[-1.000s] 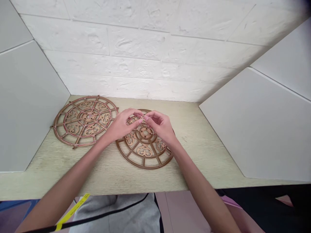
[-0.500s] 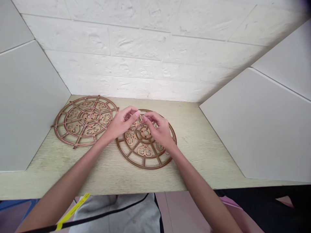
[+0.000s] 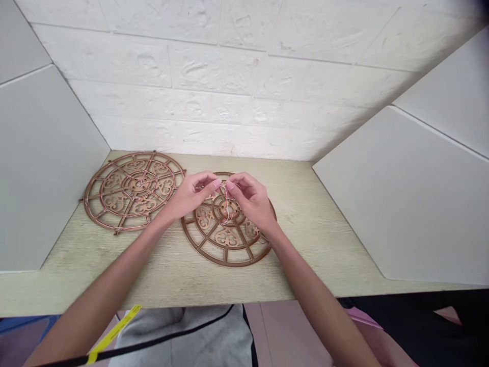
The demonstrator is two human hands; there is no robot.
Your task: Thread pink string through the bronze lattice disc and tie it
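My left hand and right hand, fingertips apart half a second ago, now pinch a thin pink thread whose loop newly dangles over the hub of the near copper grille, its twin lying at ten o'clock.

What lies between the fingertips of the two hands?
A thin pinkish thread, looped, pinched by left hand and right hand above the brown disc, in the head view.

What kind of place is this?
Likely a craft workbench: pale wooden tabletop boxed in by white panels and a brick-look wall, two copper openwork discs, left hand and right hand pinching a thin thread.
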